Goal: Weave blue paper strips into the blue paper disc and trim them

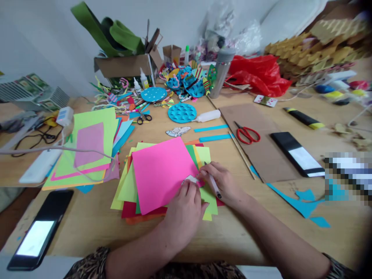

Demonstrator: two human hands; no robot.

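A bright pink sheet (pixel 162 170) tops a stack of coloured papers (pixel 124 190) in the middle of the table. Near the sheet's lower right edge lies a small white paper cutout (pixel 190 178), its lower part covered by fingers. My left hand (pixel 186 209) presses on this cutout with its fingertips, fingers bent and close together. At the right edge of the pink sheet, my right hand (pixel 222 180) is closed round a light-coloured pen (pixel 214 185), the fingertips beside the cutout. A grey fish cutout (pixel 178 131) lies beyond the stack.
Red scissors (pixel 248 135) and a black phone (pixel 296 154) lie on brown cardboard (pixel 261 155) at the right. Blue strips (pixel 215 137) and a white bottle (pixel 208 116) are beyond the stack. Green sheets (pixel 87 155) and another phone (pixel 40 228) occupy the left.
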